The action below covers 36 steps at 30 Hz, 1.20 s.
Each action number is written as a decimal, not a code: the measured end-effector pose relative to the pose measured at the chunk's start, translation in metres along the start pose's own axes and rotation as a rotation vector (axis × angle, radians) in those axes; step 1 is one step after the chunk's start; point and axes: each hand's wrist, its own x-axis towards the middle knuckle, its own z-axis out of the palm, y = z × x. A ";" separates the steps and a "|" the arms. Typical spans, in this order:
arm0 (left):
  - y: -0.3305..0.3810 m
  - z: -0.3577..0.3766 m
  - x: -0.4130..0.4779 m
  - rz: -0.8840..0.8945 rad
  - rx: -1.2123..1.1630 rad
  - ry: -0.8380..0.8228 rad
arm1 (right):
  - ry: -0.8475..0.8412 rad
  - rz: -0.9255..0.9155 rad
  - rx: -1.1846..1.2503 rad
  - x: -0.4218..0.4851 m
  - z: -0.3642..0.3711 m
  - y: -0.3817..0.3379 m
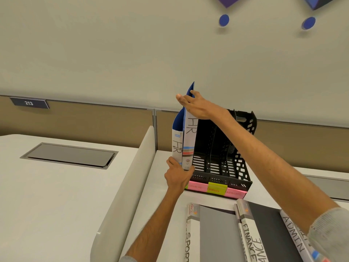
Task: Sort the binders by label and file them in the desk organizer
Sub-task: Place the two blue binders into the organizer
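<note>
**What the frame keeps back**

The left hand (178, 175) covers the feet of the taller HR binder (189, 137) and the shorter HR binder (177, 146), and also the leftmost label of the desk organizer (236, 167) (only a green sliver shows). Fingertips of the right hand (196, 106) vanish behind the taller binder's blue cover. Writing on the pink sticky note (196, 187) is too blurred to read. The SPORT binder (189, 239), FINANCE binder (251, 237) and ADMIN binder (294, 235) run off the bottom edge.

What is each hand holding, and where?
The right hand grips the taller HR binder at its top edge; the left hand holds it and the shorter HR binder at the bottom.
</note>
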 end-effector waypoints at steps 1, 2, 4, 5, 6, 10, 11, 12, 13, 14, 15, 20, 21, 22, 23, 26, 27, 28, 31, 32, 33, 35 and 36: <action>-0.001 -0.001 0.001 0.005 -0.004 -0.024 | -0.017 0.001 0.034 0.001 -0.001 0.001; -0.003 -0.001 0.002 0.008 -0.008 -0.053 | -0.032 0.003 0.065 0.003 -0.003 0.001; -0.007 -0.001 0.003 0.009 -0.024 -0.110 | -0.053 0.000 0.083 0.006 -0.003 0.003; -0.008 -0.001 0.003 0.008 -0.032 -0.135 | -0.055 -0.002 0.088 0.009 -0.003 0.004; -0.010 -0.001 0.003 0.010 -0.032 -0.155 | -0.047 -0.002 0.102 0.011 -0.002 0.004; -0.018 -0.001 0.004 0.031 -0.020 -0.190 | 0.077 0.043 0.249 0.014 0.015 0.015; -0.018 -0.001 0.005 0.033 -0.018 -0.189 | 0.097 0.044 0.254 0.012 0.028 0.020; -0.017 -0.001 0.006 0.030 -0.016 -0.184 | 0.093 0.038 0.228 0.008 0.046 0.024; -0.017 -0.002 0.006 0.026 -0.017 -0.183 | 0.072 0.039 0.187 0.003 0.064 0.028; -0.016 -0.002 0.005 0.022 -0.024 -0.182 | 0.054 0.048 0.142 -0.001 0.079 0.032; -0.015 -0.003 0.004 0.019 -0.033 -0.182 | 0.048 0.057 0.099 -0.002 0.089 0.035; -0.015 -0.012 -0.001 0.027 -0.041 -0.230 | 0.044 0.063 0.003 0.004 0.089 0.041; -0.016 -0.015 -0.003 0.028 -0.033 -0.245 | 0.029 0.068 0.038 0.003 0.091 0.042; -0.016 -0.017 -0.006 0.027 -0.019 -0.257 | 0.011 0.071 0.119 0.002 0.091 0.042; -0.017 -0.020 -0.009 0.024 0.001 -0.268 | 0.001 0.078 0.248 0.001 0.091 0.042; -0.023 -0.028 -0.022 0.026 0.025 -0.295 | 0.077 0.092 0.631 -0.006 0.087 0.040; -0.025 -0.032 -0.027 0.029 0.021 -0.298 | 0.141 0.072 0.670 -0.011 0.088 0.039; -0.027 -0.036 -0.033 0.029 0.020 -0.294 | 0.200 0.049 0.671 -0.018 0.090 0.040; -0.030 -0.048 -0.048 0.028 0.041 -0.273 | 0.305 0.045 0.662 -0.044 0.106 0.049; -0.030 -0.052 -0.054 0.034 0.058 -0.276 | 0.311 0.071 0.661 -0.054 0.113 0.054; -0.030 -0.055 -0.060 0.041 0.078 -0.283 | 0.300 0.104 0.654 -0.063 0.120 0.059; -0.031 -0.059 -0.073 0.052 0.132 -0.308 | 0.245 0.185 0.613 -0.085 0.136 0.071; -0.032 -0.059 -0.080 0.052 0.160 -0.324 | 0.207 0.228 0.592 -0.098 0.143 0.077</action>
